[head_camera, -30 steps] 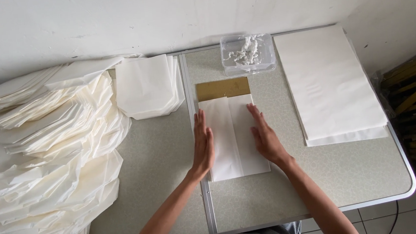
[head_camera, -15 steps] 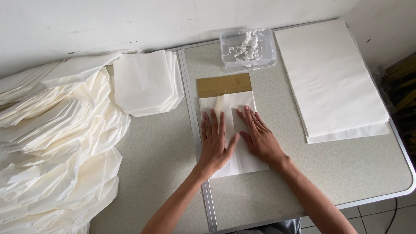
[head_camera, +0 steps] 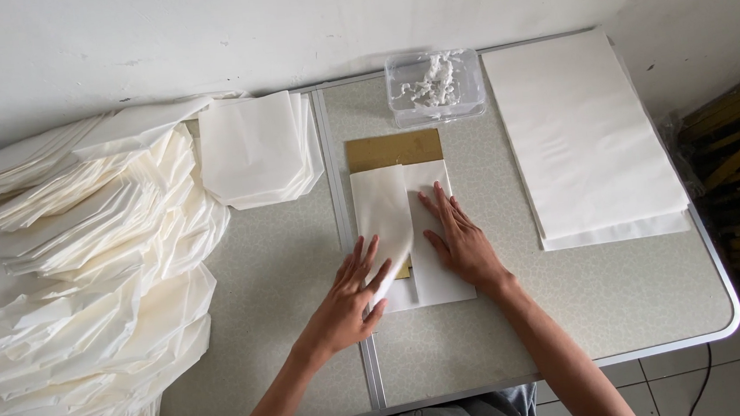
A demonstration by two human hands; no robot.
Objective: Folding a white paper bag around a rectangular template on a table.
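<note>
While right hand presses flat, left hand pinches paper sheet, long axis toward wall.

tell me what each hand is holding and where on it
The left hand lifts the white paper sheet by its lower left flap edge. The right hand holds nothing, pressing flat on it.
</note>
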